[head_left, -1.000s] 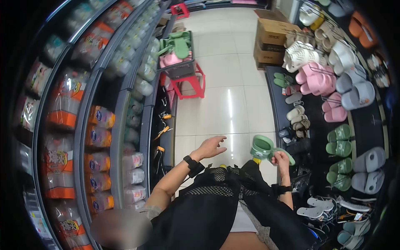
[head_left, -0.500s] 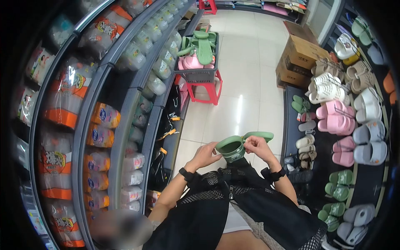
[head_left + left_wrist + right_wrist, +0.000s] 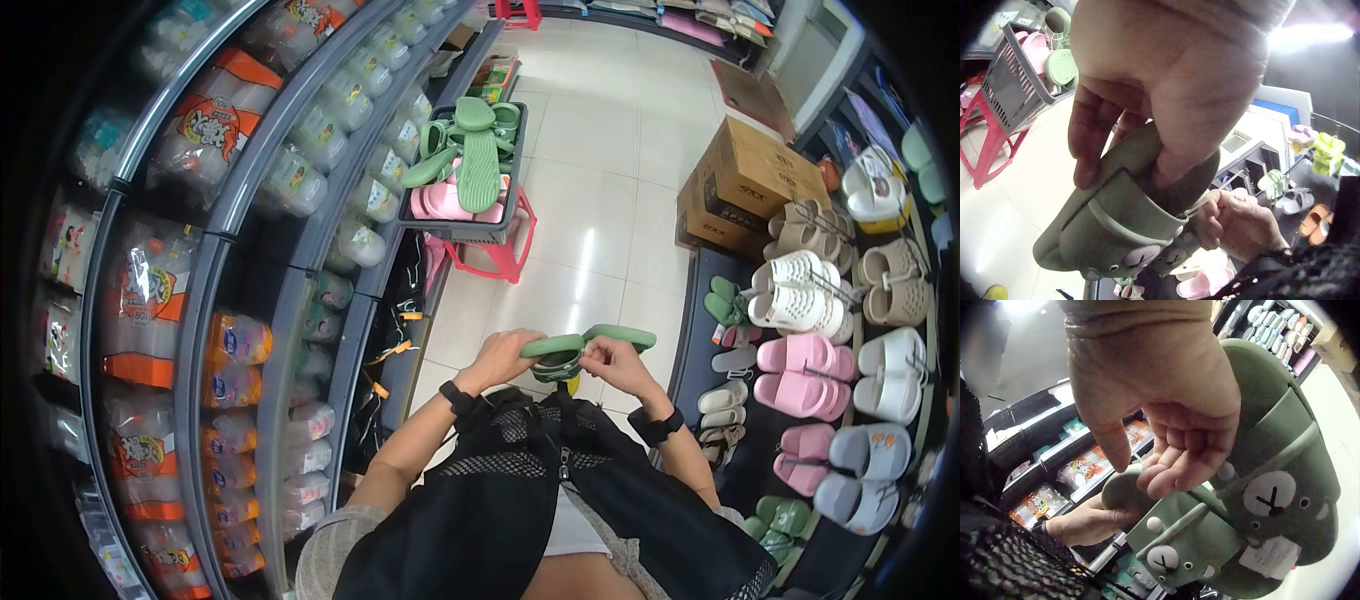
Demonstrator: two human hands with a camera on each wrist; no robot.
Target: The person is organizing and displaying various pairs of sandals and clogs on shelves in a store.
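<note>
A pair of green slippers with animal faces on the straps hangs in front of the person's body. My left hand (image 3: 500, 358) grips the left slipper (image 3: 1116, 215), its thumb inside the foot opening and its fingers along the sole. Between the two slippers, my right hand (image 3: 620, 368) has its fingers curled, pinching a thin pale tie (image 3: 1200, 203) at the strap. Beside that hand is the right slipper (image 3: 1272, 450), which carries a white tag (image 3: 1270, 557) near its face. Much of the tie is hidden by the fingers.
Ahead on the left, a grey basket (image 3: 480, 232) of green and pink slippers stands on a red stool (image 3: 510, 255). Packed shelves (image 3: 235, 240) line the left. Cardboard boxes (image 3: 750, 185) and racks of slippers (image 3: 800, 375) line the right side of the tiled aisle (image 3: 590, 200).
The right hand has brought the slippers from the right to the body's middle. My left hand, empty before, has taken hold of one slipper. That slipper has since tilted, its opening turning from view.
</note>
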